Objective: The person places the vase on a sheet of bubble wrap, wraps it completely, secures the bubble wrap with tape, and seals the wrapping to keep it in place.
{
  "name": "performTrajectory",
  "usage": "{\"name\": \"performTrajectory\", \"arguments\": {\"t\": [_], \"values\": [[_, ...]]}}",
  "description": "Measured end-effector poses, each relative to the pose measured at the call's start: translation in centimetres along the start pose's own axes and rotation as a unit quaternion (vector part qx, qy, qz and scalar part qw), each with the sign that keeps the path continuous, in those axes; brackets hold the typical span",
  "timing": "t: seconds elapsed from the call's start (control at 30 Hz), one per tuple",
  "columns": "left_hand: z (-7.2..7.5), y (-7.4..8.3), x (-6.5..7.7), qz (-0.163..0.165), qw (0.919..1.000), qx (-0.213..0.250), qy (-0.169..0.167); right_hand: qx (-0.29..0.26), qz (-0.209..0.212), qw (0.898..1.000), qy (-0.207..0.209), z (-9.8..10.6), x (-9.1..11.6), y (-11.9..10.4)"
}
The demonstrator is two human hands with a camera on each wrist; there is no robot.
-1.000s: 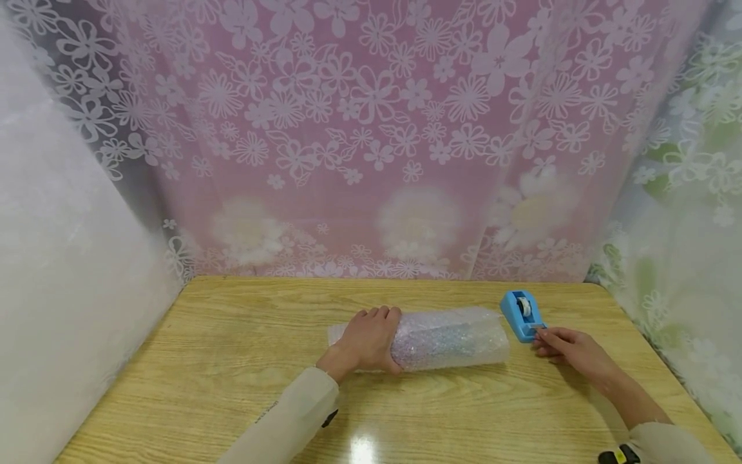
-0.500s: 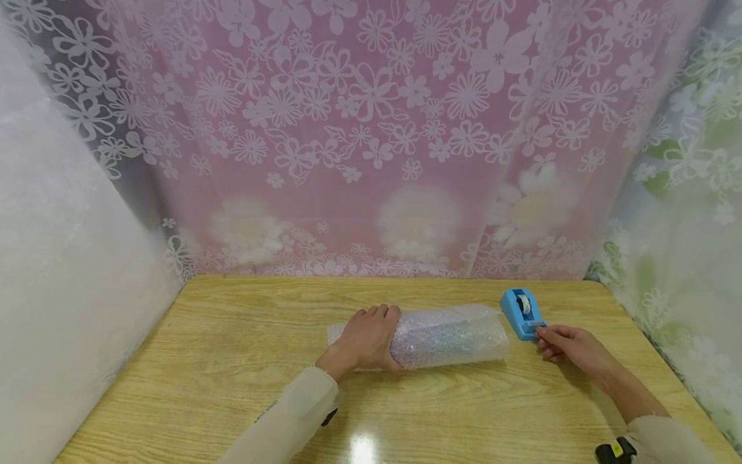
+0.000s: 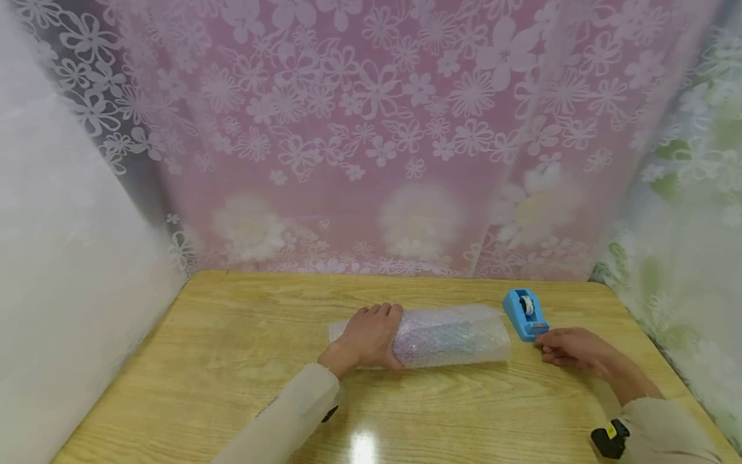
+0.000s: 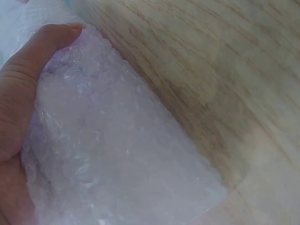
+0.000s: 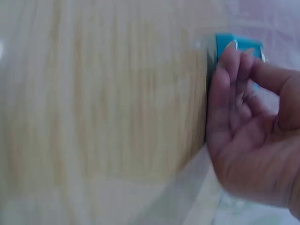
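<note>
A roll of bubble wrap [image 3: 455, 338] lies across the table, with something purple and blue showing through it. My left hand [image 3: 371, 336] grips its left part from above, the thumb along the near side. In the left wrist view the thumb presses into the bubble wrap [image 4: 117, 140]. Right of the roll stands a blue tape dispenser [image 3: 524, 316] with a small roll of tape [image 3: 527, 305] in it. At the dispenser's near, cutter end, my right hand [image 3: 576, 351] pinches thumb against fingers on the tape's end; the clear strip itself hardly shows.
The wooden table [image 3: 243, 386] has its far edge against a pink flowered curtain [image 3: 359, 161]. Pale sheeting [image 3: 75, 258] hangs at the left, and a green-patterned curtain [image 3: 690, 258] at the right, close to the right forearm.
My right hand has turned slightly at the wrist, its fingertips staying at the dispenser's front. The left hand and the bubble wrap roll have stayed put.
</note>
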State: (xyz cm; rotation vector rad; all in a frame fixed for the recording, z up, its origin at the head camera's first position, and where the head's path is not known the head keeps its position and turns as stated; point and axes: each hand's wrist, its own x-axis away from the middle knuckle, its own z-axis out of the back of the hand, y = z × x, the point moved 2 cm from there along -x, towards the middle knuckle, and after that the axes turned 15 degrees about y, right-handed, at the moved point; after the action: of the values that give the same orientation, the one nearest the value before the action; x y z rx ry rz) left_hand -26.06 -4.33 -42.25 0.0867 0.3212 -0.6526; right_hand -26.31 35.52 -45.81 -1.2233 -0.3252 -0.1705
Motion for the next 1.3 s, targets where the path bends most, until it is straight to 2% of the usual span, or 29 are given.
{"name": "performTrajectory", "arguments": {"t": [0.1,0.23,0.43,0.6,0.87,1.1,1.3], "values": [[0.1,0.1,-0.2,-0.008,1.0000,-0.002,0.005,0.048,0.020,0.998,0.023,-0.3,0.1,0.0],[0.1,0.3,-0.3,-0.012,0.9999,-0.003,0.003,0.059,0.024,0.997,0.035,-0.1,0.5,0.4],[0.1,0.4,-0.2,-0.001,0.9999,-0.006,-0.010,0.034,0.031,0.999,0.014,0.1,0.6,0.6],[0.2,0.4,-0.2,0.008,0.9999,-0.004,-0.013,0.036,0.037,0.999,0.005,0.0,0.7,0.3],[0.1,0.5,-0.2,0.007,0.9999,-0.007,-0.012,0.038,0.088,0.995,-0.026,-0.5,1.2,0.7],[0.1,0.6,-0.2,0.011,0.9998,-0.009,-0.016,0.026,0.125,0.992,-0.009,-0.6,1.8,0.7],[0.2,0.6,-0.4,0.006,0.9999,-0.014,-0.005,0.074,0.146,0.986,0.038,-1.3,2.8,-0.7]]}}
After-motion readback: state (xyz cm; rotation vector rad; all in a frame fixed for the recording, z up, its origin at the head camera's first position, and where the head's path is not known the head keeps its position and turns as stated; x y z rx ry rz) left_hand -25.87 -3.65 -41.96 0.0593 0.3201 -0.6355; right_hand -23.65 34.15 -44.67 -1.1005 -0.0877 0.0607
